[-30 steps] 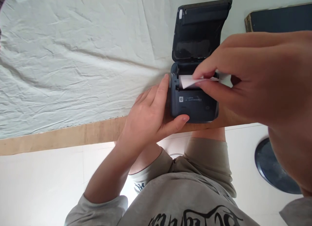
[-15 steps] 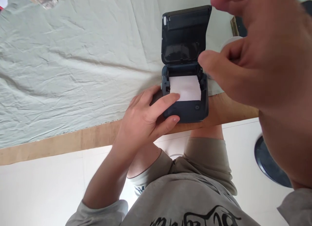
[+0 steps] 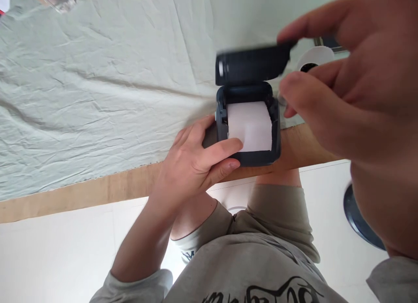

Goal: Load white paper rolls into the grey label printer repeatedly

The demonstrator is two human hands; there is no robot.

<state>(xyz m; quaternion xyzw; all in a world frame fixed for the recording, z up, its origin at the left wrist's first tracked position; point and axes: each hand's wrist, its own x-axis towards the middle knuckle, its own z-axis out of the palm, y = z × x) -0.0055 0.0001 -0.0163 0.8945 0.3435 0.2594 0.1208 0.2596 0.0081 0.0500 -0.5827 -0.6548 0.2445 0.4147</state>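
Observation:
A small dark label printer (image 3: 277,133) stands at the table's front edge with its lid raised. White paper (image 3: 253,122) from inside drapes forward over its front, covering the power button. My left hand (image 3: 199,157) is curled around the printer's left front, its index fingertip pressing the paper and its thumb lower at the front face. At the right end of the black lid (image 3: 250,65) is my right hand (image 3: 346,76), index fingertip on the upper corner and thumb close to the lower edge. The lid is tilted partway and slightly blurred.
A pale wrinkled cloth (image 3: 114,85) covers the table, leaving a wooden edge (image 3: 107,187) bare. Behind my right hand is a white round object (image 3: 316,55) beside a dark framed item (image 3: 328,42). A clear object (image 3: 62,0) lies far left. A black round object (image 3: 361,220) is low at right.
The lid has swung forward and down from its more upright position, with my right hand following. The paper now reaches farther down the printer's front, and my left index finger has slid slightly lower.

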